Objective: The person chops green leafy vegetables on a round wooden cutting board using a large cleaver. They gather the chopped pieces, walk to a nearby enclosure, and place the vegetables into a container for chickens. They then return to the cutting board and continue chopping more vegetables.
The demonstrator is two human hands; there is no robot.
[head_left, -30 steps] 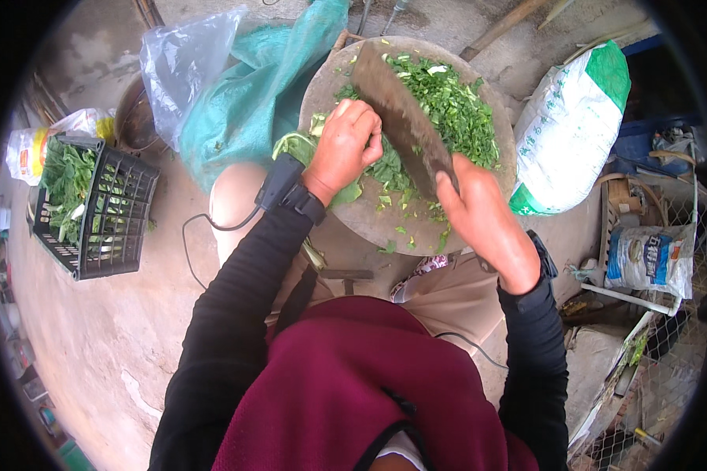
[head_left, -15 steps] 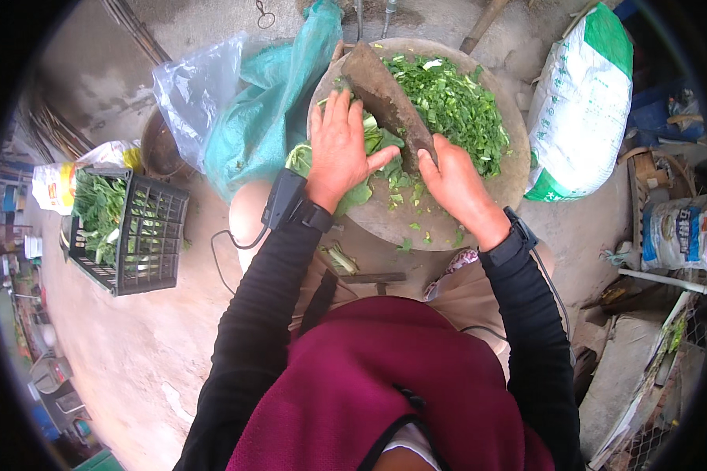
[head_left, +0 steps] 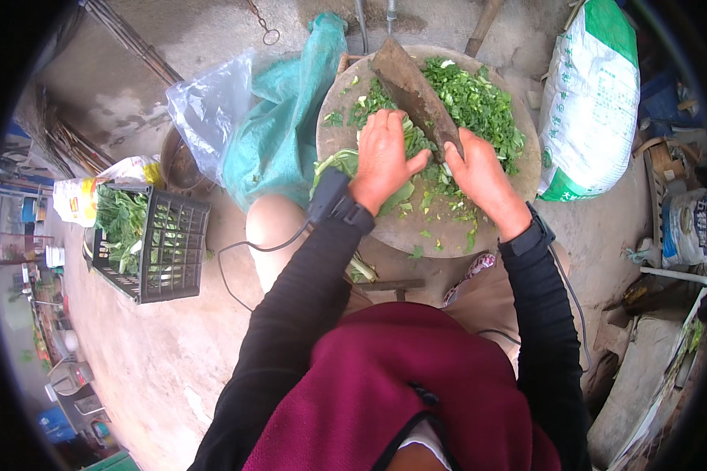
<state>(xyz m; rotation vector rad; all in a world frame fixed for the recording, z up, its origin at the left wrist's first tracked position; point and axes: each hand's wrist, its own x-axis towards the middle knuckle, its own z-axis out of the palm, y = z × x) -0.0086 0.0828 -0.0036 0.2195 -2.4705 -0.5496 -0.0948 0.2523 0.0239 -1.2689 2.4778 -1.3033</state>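
Note:
My right hand (head_left: 487, 179) grips the handle of a broad, dark, rust-coloured cleaver (head_left: 416, 90), its blade slanting away to the far left over a round chopping board (head_left: 456, 234). Just left of the blade, my left hand (head_left: 383, 157) is closed over a bunch of leafy greens (head_left: 339, 163), pressing it on the board. Its fingers are bent and the thumb points toward the cleaver. A heap of chopped greens (head_left: 479, 106) lies beyond the blade on the right. Cut scraps are scattered on the board's near part. The cutting edge's contact with the greens is hidden.
A black plastic crate (head_left: 173, 251) of leafy greens stands at left. Behind it are a brown bowl (head_left: 182, 161), a clear plastic bag (head_left: 212, 106) and a teal sack (head_left: 271, 149). A white and green sack (head_left: 593, 102) leans at right. Cut stems (head_left: 361, 269) lie below the board.
My left hand has gone from flat with fingers stretched to bent around the greens. More cut pieces show left of the blade. The whole view has shifted slightly.

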